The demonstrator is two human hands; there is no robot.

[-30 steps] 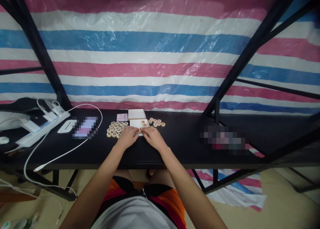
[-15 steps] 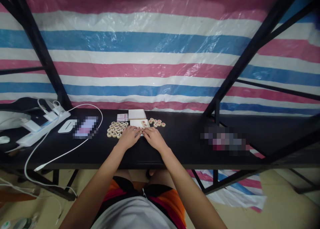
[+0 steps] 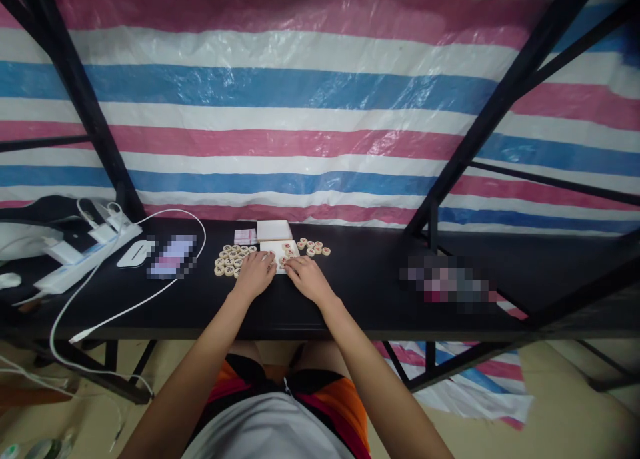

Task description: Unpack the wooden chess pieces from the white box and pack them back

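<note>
- Head view: our left hand and right hand lie palms down on the tabletop, fingertips meeting at the near edge of the white box. Each grip is half-curled; we cannot tell whether it pinches a disc.
- Wooden discs are heaped at ten o'clock of the left hand, with a smaller group at one o'clock of the right hand.
- Risk, as we judge it: a careless wrist sweep could scatter the heap.

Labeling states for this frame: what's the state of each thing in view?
Left grip: open, palm down, fingertips by box.
Right grip: open, palm down, fingertips at box edge.
Box: open, few pieces inside.
Lid: off, behind box.
Left pieces: loose cluster, flat.
Right pieces: loose, flat.
Power strip: chargers plugged in.
Cable: free end lying on table.
</note>
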